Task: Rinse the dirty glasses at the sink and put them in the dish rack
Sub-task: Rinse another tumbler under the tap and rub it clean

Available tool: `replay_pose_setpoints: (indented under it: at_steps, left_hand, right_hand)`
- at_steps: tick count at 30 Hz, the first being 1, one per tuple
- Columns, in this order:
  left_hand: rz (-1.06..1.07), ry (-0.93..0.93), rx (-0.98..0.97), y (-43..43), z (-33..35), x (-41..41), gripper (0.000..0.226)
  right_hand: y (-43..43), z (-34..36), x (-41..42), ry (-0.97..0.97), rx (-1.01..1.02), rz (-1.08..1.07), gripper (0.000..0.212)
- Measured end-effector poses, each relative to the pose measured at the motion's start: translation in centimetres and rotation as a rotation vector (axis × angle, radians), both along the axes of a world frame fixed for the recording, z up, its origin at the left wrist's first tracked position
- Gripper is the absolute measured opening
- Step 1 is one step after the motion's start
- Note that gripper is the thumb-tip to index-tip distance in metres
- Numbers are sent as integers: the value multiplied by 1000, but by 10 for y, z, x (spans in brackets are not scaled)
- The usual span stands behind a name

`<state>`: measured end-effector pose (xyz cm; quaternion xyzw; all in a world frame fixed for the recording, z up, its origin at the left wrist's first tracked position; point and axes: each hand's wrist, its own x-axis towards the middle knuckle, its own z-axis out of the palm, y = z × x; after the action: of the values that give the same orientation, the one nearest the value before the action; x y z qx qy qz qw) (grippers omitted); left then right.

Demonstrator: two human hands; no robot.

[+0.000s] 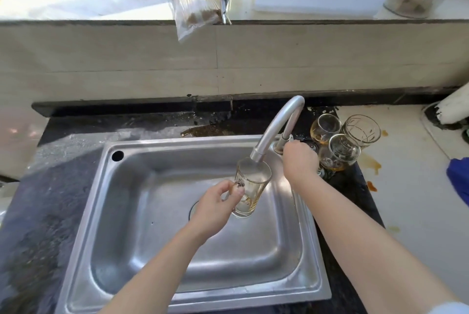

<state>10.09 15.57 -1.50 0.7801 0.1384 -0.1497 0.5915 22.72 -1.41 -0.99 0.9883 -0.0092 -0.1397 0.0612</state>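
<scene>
While the left hand (215, 209) pinches the glass mug (253, 186) by its handle under the tap (275, 126), the right hand (300, 159) covers the tap's base; its fingers' hold cannot be told.

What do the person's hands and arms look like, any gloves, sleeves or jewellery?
The left hand and right hand are bare: no gloves, rings or watch show. Nothing covers the wrists. A pale sleeve edge shows only in the bottom right corner, high on the right arm.
</scene>
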Motion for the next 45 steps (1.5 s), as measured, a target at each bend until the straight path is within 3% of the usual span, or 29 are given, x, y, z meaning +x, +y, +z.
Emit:
replay_pose_setpoints:
  at_steps: [10, 24, 27, 29, 30, 32, 34, 37, 40, 45]
  left_hand:
    - [4, 29, 29, 7, -16, 1, 26]
    - [28, -24, -57, 14, -17, -4, 28]
    - [28, 1, -74, 20, -19, -9, 25]
    - [51, 24, -90, 25, -20, -13, 26]
    - [63, 32, -93, 27, -20, -15, 27]
    - [75, 45, -93, 30, -23, -17, 27]
    - [36, 47, -111, 29, -23, -18, 31]
    - [-9, 33, -127, 24, -20, -22, 39]
    - [76, 26, -159, 29, -22, -27, 23]
    - [95, 59, -232, 24, -28, -21, 24]
  right_hand:
    - [-2, 4, 7, 5, -132, 234, 39]
    - [5, -2, 2, 27, -172, 308, 45]
    - [7, 5, -8, -20, -150, 285, 36]
    - [7, 6, -22, -144, -7, 278, 22]
    - [7, 7, -31, -144, 176, 236, 22]
    - [11, 5, -48, 127, 660, 8, 35]
    - [18, -3, -62, 418, 864, -171, 39]
    - [23, -21, -69, 448, 878, -251, 29]
    - [32, -18, -64, 448, 846, -131, 27]
    - [34, -16, -47, 406, 827, -81, 28]
